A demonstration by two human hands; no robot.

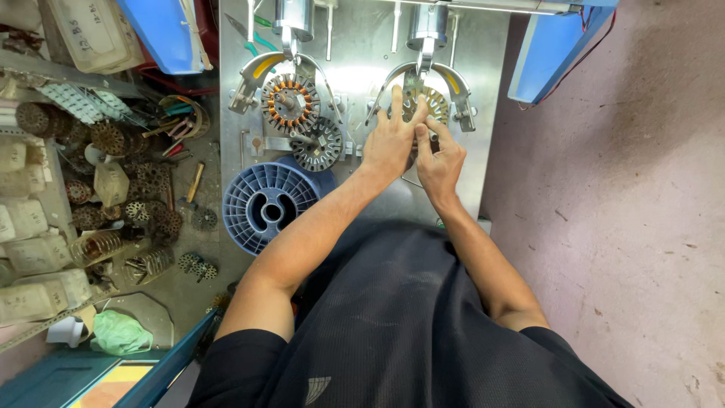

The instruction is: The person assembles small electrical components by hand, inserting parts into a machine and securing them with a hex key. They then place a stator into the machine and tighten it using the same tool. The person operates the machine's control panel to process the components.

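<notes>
Under my fingers is a stator core (433, 106), a round toothed ring of pale metal, seated on the right-hand station of the grey metal plate (362, 45), just below a shiny cylindrical spindle (427, 23). My hands hide most of it, so I cannot tell if it carries any wire.

There are two such stations on the plate, side by side, each with a curved guide arm (253, 72) marked in yellow around it. The left station holds a second stator (290, 102), this one wound with copper wire. Just below it lies a third, a bare dark stator (317, 143), flat on the plate. That makes three cores on the plate.

My left hand (389, 136) lies over the left part of the core, fingers stretched up and lightly spread, fingertips touching the ring and the guide beside it; it is pressing, not gripping. My right hand (438, 155) sits just beside it, touching it, with fingers curled and the forefinger and thumb pinched narrow at the lower edge of the core. Whether they hold anything between them I cannot tell.

Near the lower left of the plate stands one empty blue plastic spool (268, 200). Further left, the cluttered bench (189, 295) carries a heap of many more stators (151, 181), too jumbled to count, some pale plastic tubs (30, 219) and one crumpled green bag (117, 332).
</notes>
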